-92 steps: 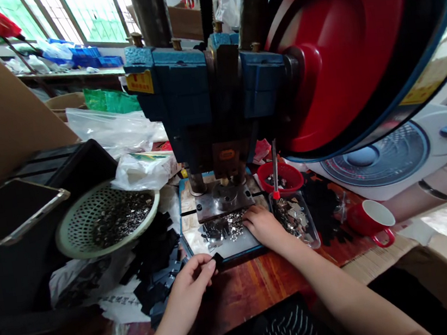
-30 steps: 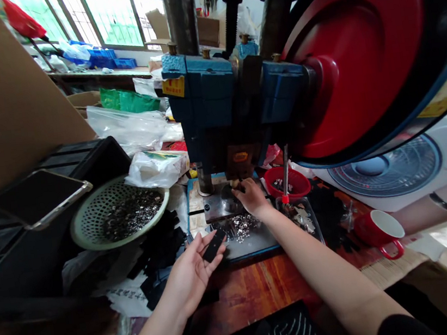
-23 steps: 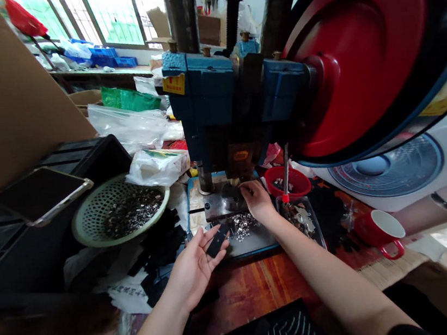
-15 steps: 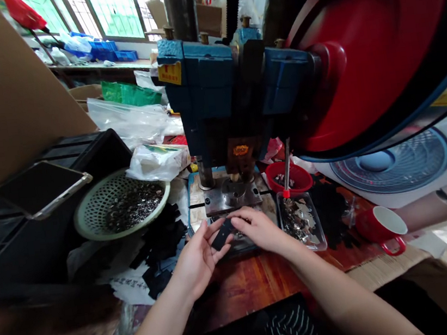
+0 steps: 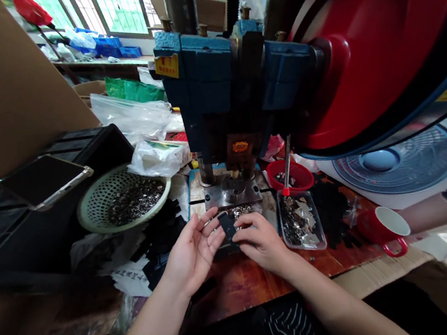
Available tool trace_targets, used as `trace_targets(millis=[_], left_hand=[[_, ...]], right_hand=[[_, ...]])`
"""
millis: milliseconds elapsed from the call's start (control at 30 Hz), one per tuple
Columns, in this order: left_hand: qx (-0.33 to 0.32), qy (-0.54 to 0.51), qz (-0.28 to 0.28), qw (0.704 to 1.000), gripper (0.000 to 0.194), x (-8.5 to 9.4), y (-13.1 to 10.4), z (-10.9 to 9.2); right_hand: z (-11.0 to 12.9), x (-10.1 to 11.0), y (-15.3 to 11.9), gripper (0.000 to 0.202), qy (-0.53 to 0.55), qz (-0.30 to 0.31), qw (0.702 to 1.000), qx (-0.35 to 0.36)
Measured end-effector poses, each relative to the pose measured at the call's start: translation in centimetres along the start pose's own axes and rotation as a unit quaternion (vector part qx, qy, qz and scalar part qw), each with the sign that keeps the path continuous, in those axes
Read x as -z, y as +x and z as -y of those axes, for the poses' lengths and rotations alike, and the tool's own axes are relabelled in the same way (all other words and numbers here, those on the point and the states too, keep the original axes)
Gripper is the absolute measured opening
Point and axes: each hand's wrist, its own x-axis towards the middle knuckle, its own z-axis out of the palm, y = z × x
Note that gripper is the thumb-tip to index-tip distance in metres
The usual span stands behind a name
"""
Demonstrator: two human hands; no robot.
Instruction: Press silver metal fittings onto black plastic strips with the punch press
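A small flat black piece (image 5: pixel 227 226) with tiny holes, perhaps a strap end, stands tilted between my hands in front of the press. My right hand (image 5: pixel 263 243) pinches its lower right edge between thumb and fingers. Palm up, my left hand (image 5: pixel 196 249) is open, its fingers stretched toward the piece's left edge; whether the tips touch it I cannot tell. Just behind lies the press's metal die (image 5: pixel 233 192), with small shiny metal bits (image 5: pixel 242 210) along its front.
The blue press (image 5: pixel 211 75) with its red flywheel (image 5: pixel 372 43) towers ahead. At left are a pale green basket (image 5: pixel 88 204) of metal bits and a phone (image 5: pixel 46 181). To the right stand a clear tray (image 5: pixel 322 234) of metal parts, a red bowl (image 5: pixel 305 178) and a red mug (image 5: pixel 369 228).
The black piece has gone from lying across my left fingers to a more upright tilt in my right hand's pinch. My left hand has moved slightly left and opened.
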Motion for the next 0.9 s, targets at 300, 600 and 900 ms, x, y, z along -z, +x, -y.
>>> trace_targets(millis=[300, 600, 900], left_hand=[[-0.06, 0.163, 0.001, 0.985, 0.043, -0.4, -0.2, 1.6], [-0.196, 0.445, -0.027, 0.873, 0.035, 1.6, 2.6, 2.1], [-0.419, 0.647, 0.002, 0.637, 0.022, -0.7, 7.7, -0.1]], right_hand=[[-0.3, -0.8, -0.3, 0.037, 0.019, -0.059, 0.997, 0.037], [-0.6, 1.0, 1.6, 0.014, 0.015, 0.03, 0.998, -0.052], [-4.9, 0.4, 5.8, 0.015, -0.026, -0.056, 0.993, -0.101]])
